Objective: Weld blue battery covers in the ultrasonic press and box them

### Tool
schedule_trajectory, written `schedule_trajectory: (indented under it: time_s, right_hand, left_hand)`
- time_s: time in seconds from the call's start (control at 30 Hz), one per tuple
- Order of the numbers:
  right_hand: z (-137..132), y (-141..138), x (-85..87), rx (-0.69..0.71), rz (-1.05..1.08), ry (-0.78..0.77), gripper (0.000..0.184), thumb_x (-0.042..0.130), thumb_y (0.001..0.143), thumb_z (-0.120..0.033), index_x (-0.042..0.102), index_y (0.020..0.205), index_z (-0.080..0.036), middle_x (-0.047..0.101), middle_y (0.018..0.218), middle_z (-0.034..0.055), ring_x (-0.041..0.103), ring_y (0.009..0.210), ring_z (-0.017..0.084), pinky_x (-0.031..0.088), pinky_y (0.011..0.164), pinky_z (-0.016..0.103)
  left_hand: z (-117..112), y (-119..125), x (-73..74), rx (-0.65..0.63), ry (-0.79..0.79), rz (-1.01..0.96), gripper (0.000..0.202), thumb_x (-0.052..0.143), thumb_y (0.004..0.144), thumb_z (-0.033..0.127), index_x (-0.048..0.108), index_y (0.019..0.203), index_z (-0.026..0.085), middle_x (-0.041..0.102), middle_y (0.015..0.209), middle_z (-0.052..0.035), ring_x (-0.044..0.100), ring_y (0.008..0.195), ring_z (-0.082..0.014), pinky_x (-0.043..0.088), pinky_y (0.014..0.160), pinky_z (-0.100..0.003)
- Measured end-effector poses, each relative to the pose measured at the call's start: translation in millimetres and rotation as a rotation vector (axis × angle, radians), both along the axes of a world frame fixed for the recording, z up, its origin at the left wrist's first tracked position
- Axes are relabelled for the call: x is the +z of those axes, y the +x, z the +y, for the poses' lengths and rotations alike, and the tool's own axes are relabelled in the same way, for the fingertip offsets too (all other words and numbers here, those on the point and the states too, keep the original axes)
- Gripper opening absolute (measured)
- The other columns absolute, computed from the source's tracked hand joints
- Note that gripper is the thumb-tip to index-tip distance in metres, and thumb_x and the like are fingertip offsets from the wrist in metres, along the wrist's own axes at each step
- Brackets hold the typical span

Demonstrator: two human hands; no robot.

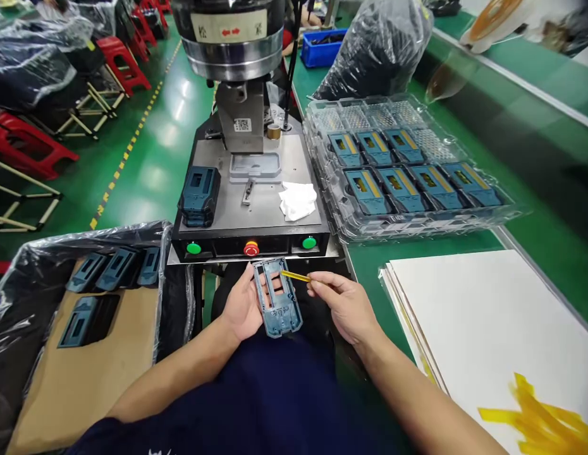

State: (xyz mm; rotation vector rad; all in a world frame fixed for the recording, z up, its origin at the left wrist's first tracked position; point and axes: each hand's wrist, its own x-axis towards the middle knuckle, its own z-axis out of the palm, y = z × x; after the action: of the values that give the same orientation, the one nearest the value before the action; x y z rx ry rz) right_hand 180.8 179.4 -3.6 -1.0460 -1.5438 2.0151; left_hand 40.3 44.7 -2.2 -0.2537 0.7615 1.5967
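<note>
My left hand (241,306) is closed around a blue plastic housing part (277,297), held flat over my lap below the press front. My right hand (345,304) pinches a thin yellow strip (295,276), whose free end lies across the upper part of the housing. Both hands sit close together, just under the red button (251,249) of the press machine (249,183).
A stack of blue housings (199,196) and a white cloth (298,201) lie on the press plate. Clear trays (417,215) hold several blue parts at right. White sheets (483,316) carry yellow strips (540,414). A lined carton (85,354) with blue parts stands left.
</note>
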Motion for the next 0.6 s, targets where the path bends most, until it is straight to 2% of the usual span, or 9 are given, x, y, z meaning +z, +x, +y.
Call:
schedule_trajectory:
  time_s: [0.1,0.17,0.33,0.47,0.6]
  right_hand:
    - [-9,-3,-4.7,0.081,0.009,0.261,0.017,0.071,0.076,-0.036,0.073,0.087,-0.022,0.068,0.101,0.0052,0.063,0.091,0.018,0.053,0.084,0.035]
    - [-13,-4,-8.9,0.122,0.007,0.403,0.014,0.066,0.081,-0.033,0.073,0.089,-0.023,0.067,0.103,0.0053,0.063,0.096,0.019,0.053,0.085,0.035]
    - [-19,-8,-20.9,0.134,-0.01,0.624,0.013,0.061,0.086,-0.028,0.072,0.092,-0.023,0.067,0.102,0.0055,0.064,0.093,0.017,0.054,0.082,0.033]
    - [-22,-10,-26.5,0.088,-0.043,0.589,0.01,0.063,0.084,-0.03,0.069,0.087,-0.021,0.068,0.098,0.0055,0.064,0.087,0.017,0.054,0.075,0.031]
    - [-22,-12,-31.6,0.039,-0.072,0.379,0.021,0.07,0.078,-0.035,0.067,0.092,-0.019,0.068,0.089,0.005,0.063,0.077,0.016,0.055,0.07,0.031]
  left_hand:
    - [-1,-6,-2.4,0.019,0.023,-0.028,0.061,0.038,0.088,0.061,0.06,0.115,0.011,0.067,0.107,-0.0172,0.063,0.102,-0.0332,0.048,0.09,-0.049]
    - [-1,-10,-3.5,0.033,0.044,-0.035,0.06,0.038,0.089,0.059,0.06,0.116,0.01,0.068,0.105,-0.0172,0.064,0.099,-0.0322,0.048,0.089,-0.048]
    - [1,-15,-4.1,0.066,0.047,-0.047,0.059,0.036,0.091,0.056,0.062,0.114,0.009,0.069,0.1,-0.0168,0.066,0.093,-0.0297,0.049,0.086,-0.044]
    - [2,-18,-5.8,0.079,0.026,-0.054,0.058,0.036,0.091,0.056,0.064,0.108,0.008,0.069,0.097,-0.0166,0.066,0.091,-0.0289,0.05,0.085,-0.043]
    - [4,-18,-7.1,0.083,0.041,-0.049,0.059,0.036,0.091,0.056,0.064,0.107,0.006,0.069,0.095,-0.0165,0.066,0.09,-0.0284,0.05,0.085,-0.043]
